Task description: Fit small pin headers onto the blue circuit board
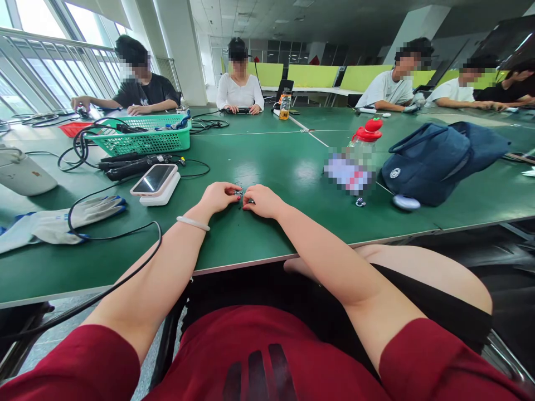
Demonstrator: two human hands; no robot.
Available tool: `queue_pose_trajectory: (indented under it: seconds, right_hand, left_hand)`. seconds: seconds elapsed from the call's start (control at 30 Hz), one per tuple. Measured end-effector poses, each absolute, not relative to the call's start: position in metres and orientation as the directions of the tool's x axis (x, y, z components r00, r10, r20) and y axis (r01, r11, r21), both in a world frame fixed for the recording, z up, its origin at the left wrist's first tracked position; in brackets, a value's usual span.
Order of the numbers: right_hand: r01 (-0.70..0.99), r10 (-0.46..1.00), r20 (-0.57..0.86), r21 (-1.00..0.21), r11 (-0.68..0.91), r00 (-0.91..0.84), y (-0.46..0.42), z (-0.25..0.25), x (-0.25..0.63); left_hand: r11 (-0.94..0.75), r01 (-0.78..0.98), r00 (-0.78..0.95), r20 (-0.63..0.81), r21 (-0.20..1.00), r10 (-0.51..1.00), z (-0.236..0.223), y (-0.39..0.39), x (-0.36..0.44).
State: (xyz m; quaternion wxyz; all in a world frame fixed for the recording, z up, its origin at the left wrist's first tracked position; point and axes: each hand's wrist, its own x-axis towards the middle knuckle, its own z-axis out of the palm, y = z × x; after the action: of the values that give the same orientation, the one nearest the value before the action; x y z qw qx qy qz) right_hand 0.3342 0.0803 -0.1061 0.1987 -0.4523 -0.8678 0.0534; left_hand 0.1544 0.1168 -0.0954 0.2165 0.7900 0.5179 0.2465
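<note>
My left hand point(219, 197) rests on the green table, thumb and fingers pinched on a small silvery metal piece point(238, 193) whose kind is too small to tell. Just beside it, my right hand point(263, 201) is closed with its fingertips pressed together. Whatever lies between those right fingertips is mostly hidden. Both hands almost meet at the metal piece. A few tiny dark bits lie on the table around the fingertips. A pale bangle point(193, 223) circles my left wrist.
Left of my hands are a phone point(154, 179) on a white box, black cables, a work glove point(79, 220) and a green basket point(144, 143). To the right stand a red-lidded bottle point(368, 132) and a blue bag point(426, 167). Several people sit across the table.
</note>
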Motion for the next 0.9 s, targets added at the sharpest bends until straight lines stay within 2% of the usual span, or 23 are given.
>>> queue_pose_trajectory:
  seconds: [0.17, 0.23, 0.37, 0.47, 0.63, 0.8, 0.9]
  right_hand:
    - [0.796, 0.819, 0.301, -0.231, 0.559, -0.488, 0.082, -0.110, 0.332]
    - [0.794, 0.828, 0.336, -0.274, 0.542, -0.450, 0.083, -0.111, 0.332]
    - [0.731, 0.842, 0.442, -0.455, 0.508, -0.310, 0.086, -0.109, 0.335]
    - [0.677, 0.855, 0.457, -0.550, 0.488, -0.245, 0.086, -0.107, 0.336]
    - [0.637, 0.862, 0.448, -0.598, 0.486, -0.237, 0.084, -0.105, 0.335]
    - [0.644, 0.864, 0.441, -0.592, 0.484, -0.244, 0.083, -0.103, 0.335]
    - [0.631, 0.881, 0.428, -0.631, 0.452, -0.203, 0.082, -0.102, 0.336]
  left_hand:
    - [-0.370, 0.711, 0.355, 0.149, 0.598, 0.923, -0.096, 0.117, 0.154]
    - [-0.374, 0.693, 0.366, 0.146, 0.617, 0.919, -0.097, 0.117, 0.155]
    - [-0.391, 0.597, 0.424, 0.138, 0.700, 0.895, -0.098, 0.115, 0.157]
    - [-0.399, 0.567, 0.441, 0.143, 0.721, 0.886, -0.096, 0.112, 0.160]
    - [-0.389, 0.497, 0.447, 0.155, 0.776, 0.881, -0.090, 0.106, 0.163]
    - [-0.390, 0.479, 0.461, 0.152, 0.787, 0.874, -0.090, 0.106, 0.162]
    - [-0.394, 0.476, 0.468, 0.152, 0.786, 0.870, -0.091, 0.107, 0.162]
